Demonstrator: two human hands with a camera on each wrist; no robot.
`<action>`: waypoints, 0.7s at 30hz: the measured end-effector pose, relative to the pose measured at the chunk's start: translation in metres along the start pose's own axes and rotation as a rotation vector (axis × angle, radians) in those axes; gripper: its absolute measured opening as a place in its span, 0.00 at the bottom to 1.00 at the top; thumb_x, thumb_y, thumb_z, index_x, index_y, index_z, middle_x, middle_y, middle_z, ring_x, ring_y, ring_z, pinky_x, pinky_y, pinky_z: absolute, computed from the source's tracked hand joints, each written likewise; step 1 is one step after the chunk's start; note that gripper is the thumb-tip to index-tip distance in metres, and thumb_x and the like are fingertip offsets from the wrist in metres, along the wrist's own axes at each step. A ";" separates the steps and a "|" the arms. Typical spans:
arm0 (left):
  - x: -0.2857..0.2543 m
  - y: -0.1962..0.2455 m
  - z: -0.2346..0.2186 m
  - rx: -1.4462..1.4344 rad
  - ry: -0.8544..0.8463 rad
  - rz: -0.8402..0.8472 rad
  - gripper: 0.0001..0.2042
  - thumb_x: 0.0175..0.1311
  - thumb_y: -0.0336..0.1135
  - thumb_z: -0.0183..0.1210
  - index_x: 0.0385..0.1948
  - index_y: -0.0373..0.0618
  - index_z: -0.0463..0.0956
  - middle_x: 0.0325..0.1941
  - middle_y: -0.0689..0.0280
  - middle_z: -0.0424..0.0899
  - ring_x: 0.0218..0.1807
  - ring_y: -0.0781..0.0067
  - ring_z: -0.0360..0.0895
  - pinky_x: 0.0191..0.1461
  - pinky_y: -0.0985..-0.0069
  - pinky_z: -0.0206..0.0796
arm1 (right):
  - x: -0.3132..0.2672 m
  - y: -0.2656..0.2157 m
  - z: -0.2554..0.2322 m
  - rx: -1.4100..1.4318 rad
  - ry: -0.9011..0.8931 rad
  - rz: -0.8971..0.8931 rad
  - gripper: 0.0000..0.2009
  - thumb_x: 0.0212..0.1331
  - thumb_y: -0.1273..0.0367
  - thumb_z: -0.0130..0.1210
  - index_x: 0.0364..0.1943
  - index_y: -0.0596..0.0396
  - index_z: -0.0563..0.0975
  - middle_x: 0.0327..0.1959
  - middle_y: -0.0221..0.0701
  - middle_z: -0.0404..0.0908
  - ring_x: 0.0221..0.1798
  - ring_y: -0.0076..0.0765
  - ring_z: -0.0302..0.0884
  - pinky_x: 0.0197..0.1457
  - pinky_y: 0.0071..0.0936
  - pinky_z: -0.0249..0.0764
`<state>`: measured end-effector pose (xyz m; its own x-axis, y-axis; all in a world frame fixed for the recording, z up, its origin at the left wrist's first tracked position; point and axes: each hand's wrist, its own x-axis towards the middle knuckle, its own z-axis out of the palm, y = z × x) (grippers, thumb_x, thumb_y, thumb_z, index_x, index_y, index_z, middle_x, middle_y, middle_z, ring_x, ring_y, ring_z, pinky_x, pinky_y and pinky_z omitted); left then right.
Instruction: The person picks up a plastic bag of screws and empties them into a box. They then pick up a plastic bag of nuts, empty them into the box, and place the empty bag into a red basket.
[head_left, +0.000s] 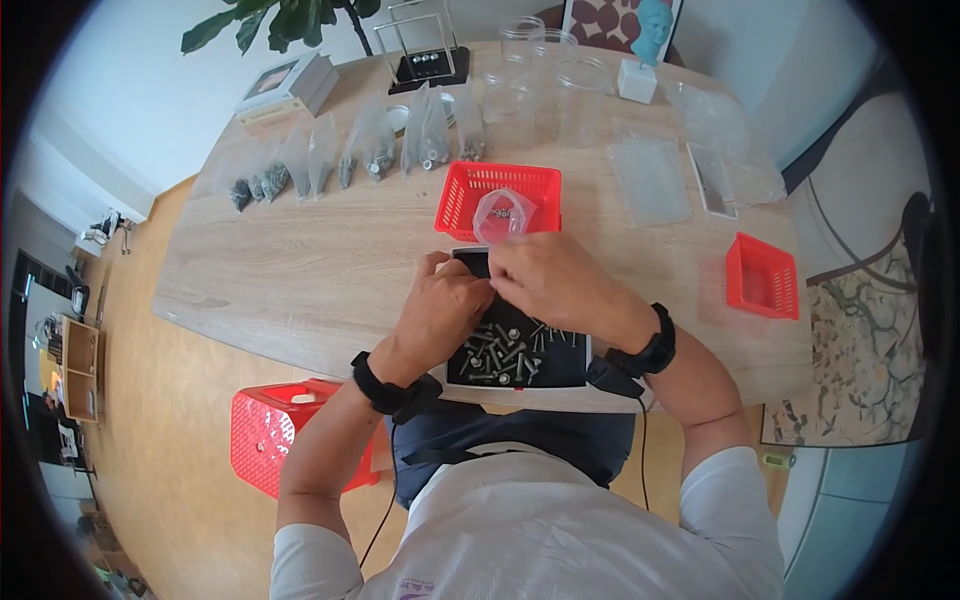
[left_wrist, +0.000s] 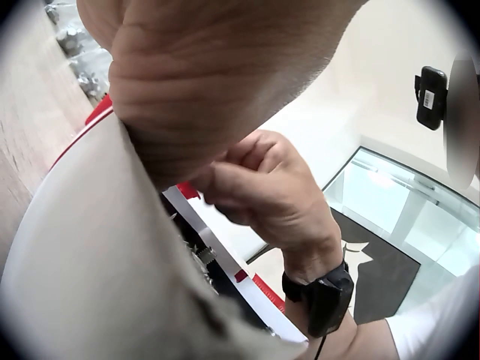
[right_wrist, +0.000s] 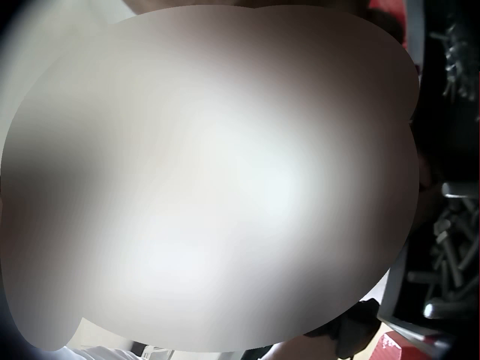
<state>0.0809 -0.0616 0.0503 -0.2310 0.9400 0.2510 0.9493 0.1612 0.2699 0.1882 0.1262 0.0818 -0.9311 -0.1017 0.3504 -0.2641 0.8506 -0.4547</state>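
Both hands are close together over the back part of a white-rimmed tray (head_left: 587, 375) with a black floor. My left hand (head_left: 445, 305) bends its fingers toward the right hand, palm down. Thumb and fingers of my right hand (head_left: 560, 280) are curled and drawn together beside the left fingertips. I cannot tell what is between the fingertips. Several bolts (head_left: 500, 355) lie heaped in the front left of the tray, with thinner screws (head_left: 556, 334) to their right. Just beyond the right hand, an open clear zip bag (head_left: 503, 212) with small metal parts sits in a red basket (head_left: 455, 205).
Zip bags of hardware (head_left: 378, 150) stand in a row at the back left, near clear jars (head_left: 510, 110). Flat clear bags (head_left: 650, 180) lie at the right, behind a second red basket (head_left: 765, 280). A red stool (head_left: 265, 430) stands below the table's front left edge.
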 end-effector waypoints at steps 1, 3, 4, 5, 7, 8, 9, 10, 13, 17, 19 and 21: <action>-0.001 0.000 0.001 -0.031 0.019 0.010 0.04 0.56 0.26 0.67 0.28 0.48 0.80 0.30 0.67 0.84 0.46 0.61 0.80 0.68 0.60 0.60 | 0.004 -0.004 -0.004 0.110 0.108 0.034 0.05 0.62 0.72 0.63 0.35 0.60 0.79 0.33 0.44 0.85 0.38 0.55 0.85 0.41 0.46 0.78; -0.002 -0.001 0.001 -0.038 0.027 -0.001 0.04 0.56 0.26 0.67 0.28 0.48 0.80 0.30 0.67 0.84 0.46 0.62 0.80 0.68 0.60 0.60 | 0.011 -0.006 -0.009 0.133 0.240 0.046 0.05 0.64 0.72 0.62 0.36 0.59 0.80 0.34 0.43 0.84 0.37 0.53 0.84 0.41 0.44 0.78; -0.002 0.000 0.001 -0.044 0.029 -0.008 0.05 0.56 0.26 0.67 0.28 0.48 0.79 0.30 0.67 0.84 0.46 0.62 0.80 0.68 0.61 0.59 | 0.014 -0.005 -0.011 0.157 0.379 0.062 0.05 0.66 0.72 0.62 0.38 0.59 0.80 0.34 0.42 0.84 0.36 0.52 0.83 0.41 0.42 0.78; -0.003 0.001 0.000 -0.045 0.029 -0.009 0.05 0.56 0.26 0.67 0.28 0.48 0.79 0.30 0.67 0.84 0.46 0.62 0.80 0.68 0.61 0.59 | 0.014 0.000 -0.009 0.157 0.377 0.062 0.05 0.66 0.72 0.62 0.38 0.59 0.80 0.34 0.42 0.84 0.36 0.52 0.83 0.41 0.42 0.78; -0.002 0.002 -0.001 -0.030 0.034 -0.002 0.06 0.55 0.26 0.67 0.28 0.48 0.78 0.30 0.67 0.83 0.46 0.62 0.79 0.69 0.61 0.59 | 0.015 0.013 -0.005 0.040 0.457 0.109 0.04 0.67 0.73 0.61 0.41 0.60 0.80 0.35 0.42 0.84 0.36 0.51 0.83 0.42 0.40 0.78; -0.002 0.002 -0.003 -0.028 0.035 -0.002 0.06 0.55 0.26 0.67 0.28 0.48 0.78 0.30 0.67 0.83 0.46 0.62 0.79 0.69 0.61 0.59 | 0.015 0.014 -0.007 0.040 0.458 0.107 0.04 0.67 0.73 0.61 0.41 0.60 0.80 0.35 0.42 0.84 0.36 0.51 0.83 0.42 0.40 0.78; -0.002 0.002 -0.003 -0.028 0.043 0.001 0.06 0.56 0.25 0.66 0.28 0.48 0.78 0.30 0.67 0.83 0.46 0.62 0.79 0.69 0.61 0.59 | 0.014 0.013 -0.009 0.037 0.461 0.103 0.04 0.69 0.72 0.59 0.41 0.59 0.79 0.36 0.43 0.84 0.38 0.53 0.84 0.41 0.43 0.78; -0.002 0.002 -0.004 -0.027 0.051 0.005 0.06 0.56 0.25 0.66 0.28 0.48 0.78 0.31 0.67 0.83 0.46 0.62 0.79 0.69 0.60 0.59 | 0.014 0.012 -0.012 0.034 0.465 0.100 0.04 0.70 0.71 0.57 0.40 0.58 0.78 0.36 0.44 0.85 0.39 0.56 0.84 0.41 0.47 0.79; 0.001 0.002 -0.013 -0.049 0.085 -0.009 0.06 0.56 0.25 0.66 0.29 0.48 0.78 0.32 0.66 0.83 0.47 0.61 0.79 0.69 0.59 0.60 | 0.014 0.010 -0.019 0.037 0.439 0.130 0.04 0.70 0.71 0.57 0.40 0.59 0.78 0.37 0.45 0.85 0.39 0.57 0.84 0.41 0.48 0.79; 0.021 0.008 -0.036 -0.077 0.189 -0.021 0.06 0.57 0.25 0.67 0.30 0.48 0.78 0.34 0.66 0.83 0.47 0.59 0.79 0.68 0.58 0.61 | 0.011 0.009 -0.022 0.038 0.404 0.146 0.05 0.69 0.71 0.56 0.40 0.59 0.78 0.36 0.45 0.85 0.39 0.58 0.83 0.42 0.50 0.79; 0.038 0.012 -0.044 -0.047 0.361 -0.018 0.06 0.58 0.25 0.67 0.32 0.47 0.79 0.35 0.64 0.83 0.49 0.57 0.79 0.67 0.58 0.61 | 0.011 0.007 -0.023 0.021 0.375 0.165 0.05 0.68 0.71 0.57 0.40 0.59 0.78 0.37 0.45 0.85 0.39 0.59 0.83 0.42 0.51 0.79; 0.053 0.009 -0.046 -0.022 0.370 -0.022 0.06 0.59 0.25 0.66 0.34 0.46 0.79 0.36 0.64 0.84 0.50 0.56 0.79 0.66 0.58 0.62 | 0.011 0.006 -0.024 0.019 0.376 0.154 0.04 0.68 0.71 0.57 0.39 0.58 0.78 0.36 0.45 0.85 0.39 0.59 0.83 0.42 0.51 0.79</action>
<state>0.0671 -0.0237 0.1087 -0.3164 0.7633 0.5632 0.9394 0.1697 0.2978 0.1825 0.1422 0.1024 -0.8042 0.2243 0.5504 -0.1366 0.8314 -0.5386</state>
